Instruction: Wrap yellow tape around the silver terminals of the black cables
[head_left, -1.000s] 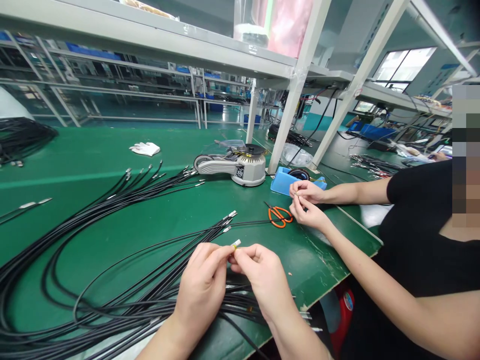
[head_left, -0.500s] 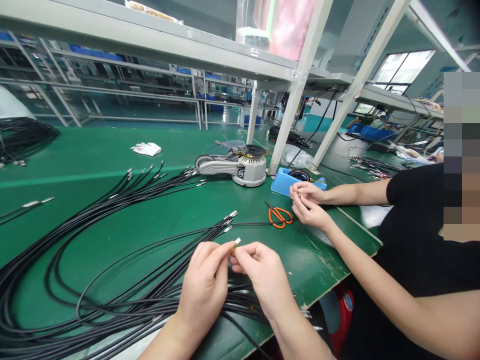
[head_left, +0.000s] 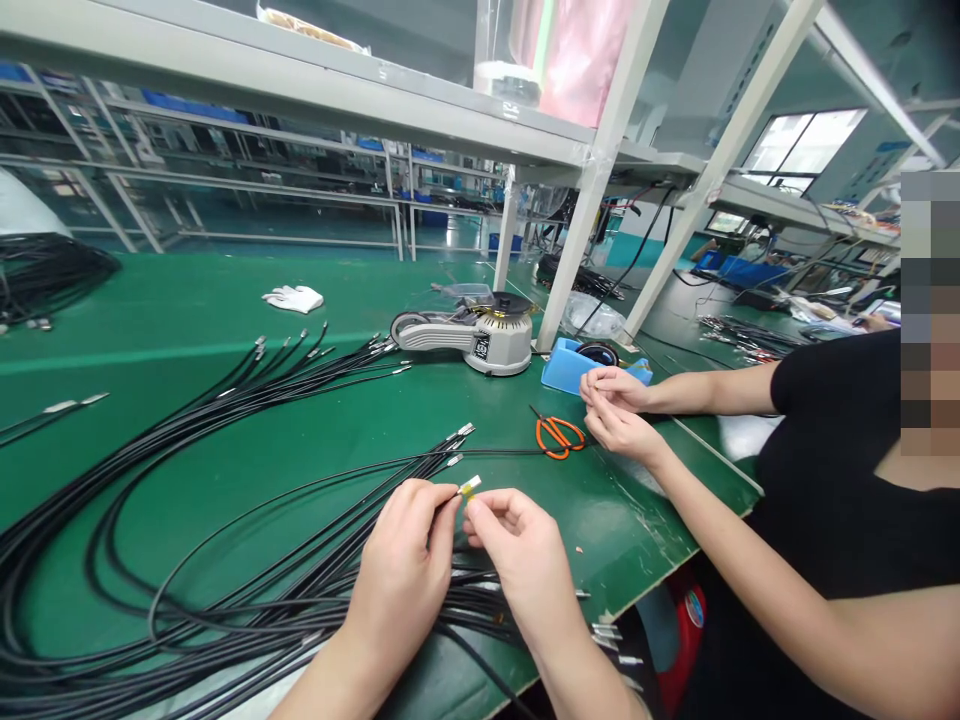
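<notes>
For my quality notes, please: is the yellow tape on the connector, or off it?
On: the yellow tape lies against the connector, beside its white end, between left hand and right hand. Whether fully wrapped, I cannot tell.

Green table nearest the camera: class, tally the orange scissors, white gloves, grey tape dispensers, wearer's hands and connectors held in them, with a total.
Orange scissors: 1
White glove: 1
Grey tape dispenser: 1
Held connector: 1
Left hand, right hand: 2
Total: 6

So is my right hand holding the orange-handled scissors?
No, the scissors lie on the green tabletop, apart from your right hand.
</notes>
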